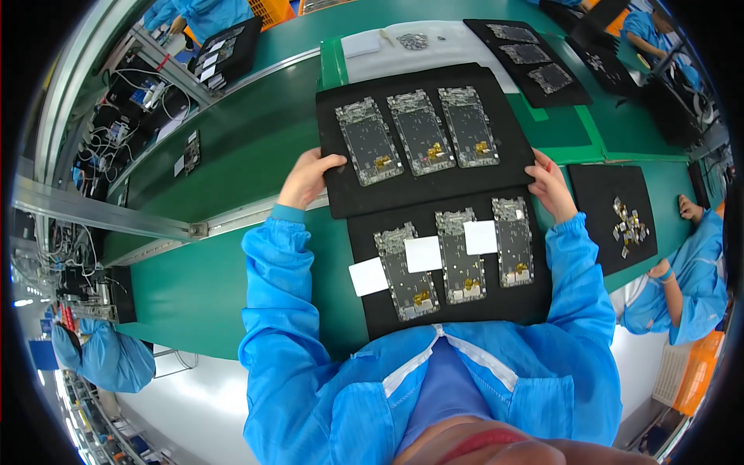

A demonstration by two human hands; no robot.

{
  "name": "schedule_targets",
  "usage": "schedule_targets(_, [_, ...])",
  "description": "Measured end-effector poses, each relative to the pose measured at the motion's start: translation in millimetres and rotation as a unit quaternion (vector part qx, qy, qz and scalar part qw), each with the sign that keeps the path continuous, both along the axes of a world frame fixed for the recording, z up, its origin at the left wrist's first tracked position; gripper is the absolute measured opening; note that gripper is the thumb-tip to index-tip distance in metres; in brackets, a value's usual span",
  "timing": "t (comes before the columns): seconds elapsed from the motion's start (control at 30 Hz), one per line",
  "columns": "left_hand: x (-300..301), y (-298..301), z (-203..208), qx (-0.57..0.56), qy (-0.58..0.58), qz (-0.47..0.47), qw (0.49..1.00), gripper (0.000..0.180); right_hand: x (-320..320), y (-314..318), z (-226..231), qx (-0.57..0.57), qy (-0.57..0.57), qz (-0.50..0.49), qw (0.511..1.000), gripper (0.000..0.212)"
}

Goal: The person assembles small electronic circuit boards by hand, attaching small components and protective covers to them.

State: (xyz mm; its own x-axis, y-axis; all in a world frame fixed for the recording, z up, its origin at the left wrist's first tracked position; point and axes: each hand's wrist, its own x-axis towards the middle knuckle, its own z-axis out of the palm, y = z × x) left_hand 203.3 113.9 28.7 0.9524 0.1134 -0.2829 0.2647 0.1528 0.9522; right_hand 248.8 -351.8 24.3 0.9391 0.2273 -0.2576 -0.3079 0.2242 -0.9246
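Observation:
My left hand (308, 178) grips the left edge of a black mat (434, 191), thumb on top. At the opposite edge my right hand (551, 186) is closed on the same mat; a small red thing shows by its fingers. Three bare phone circuit boards lie in a row on it: a left board (368, 141), a middle board (421, 133) and a right board (468, 125). Nearer me, partly covered by the held mat, a second black mat (496, 306) bears three similar boards (463, 260). White square pieces (368, 277) lie beside or overlap these boards.
A green conveyor belt (256, 124) runs at left, carrying one board (191, 153), behind a metal frame (108, 208). Farther off lie a white sheet (457, 62) and another black mat (570, 99) with boards. At right, a mat (597, 252) holds small parts near a co-worker's hand (688, 208).

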Motion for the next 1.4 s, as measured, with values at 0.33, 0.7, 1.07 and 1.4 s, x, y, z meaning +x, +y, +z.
schedule_targets(0.33, [189,40,94,0.635,-0.27,-0.062,0.722,0.068,-15,24,-15,-0.182,-0.168,-0.11,0.963,0.053])
schedule_targets(0.7, [336,-2,20,0.775,-0.055,-0.128,0.617,0.095,-16,28,-12,-0.119,-0.169,-0.113,0.972,0.056])
schedule_targets(1.07, [369,22,18,0.755,-0.08,-0.244,0.603,0.068,-15,28,-20,-0.133,-0.187,-0.11,0.967,0.058])
schedule_targets(1.4, [258,56,95,0.738,-0.235,-0.145,0.615,0.045,-17,24,-22,-0.133,-0.2,-0.1,0.966,0.056])
